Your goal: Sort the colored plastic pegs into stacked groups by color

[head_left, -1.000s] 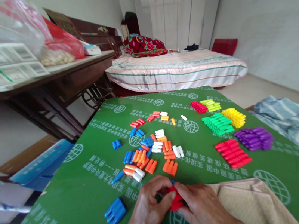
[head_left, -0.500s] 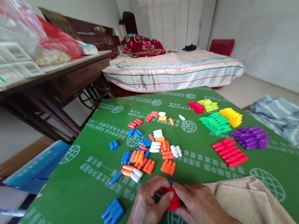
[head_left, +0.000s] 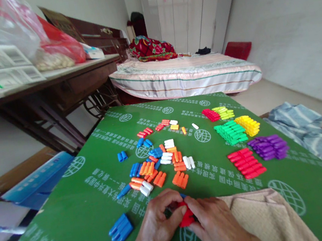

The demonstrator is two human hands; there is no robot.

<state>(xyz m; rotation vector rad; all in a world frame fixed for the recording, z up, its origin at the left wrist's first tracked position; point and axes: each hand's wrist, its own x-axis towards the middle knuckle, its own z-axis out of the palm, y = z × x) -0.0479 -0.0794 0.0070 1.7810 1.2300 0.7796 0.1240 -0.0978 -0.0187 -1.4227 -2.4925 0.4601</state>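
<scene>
Near the front edge of the green board, my left hand (head_left: 163,218) and my right hand (head_left: 212,220) meet around red bullet-shaped plastic pieces (head_left: 186,216). The fingers of both hands are closed on them and cover much of their surface. A bit of blue plastic (head_left: 183,195) shows behind the red, between the fingertips; whether it is joined on cannot be made out. To the left of my left hand lies a joined row of blue bullet-shaped pieces (head_left: 121,230). A beige cloth (head_left: 262,216) is spread beside and partly under my right hand.
Beyond my hands, the green board (head_left: 87,213) bears scattered clusters of orange pieces (head_left: 180,179), white pieces (head_left: 189,162) and blue pieces (head_left: 135,169). Sorted stacks of red (head_left: 247,163), purple (head_left: 268,147), green (head_left: 230,133) and yellow pieces (head_left: 248,125) stand at the right.
</scene>
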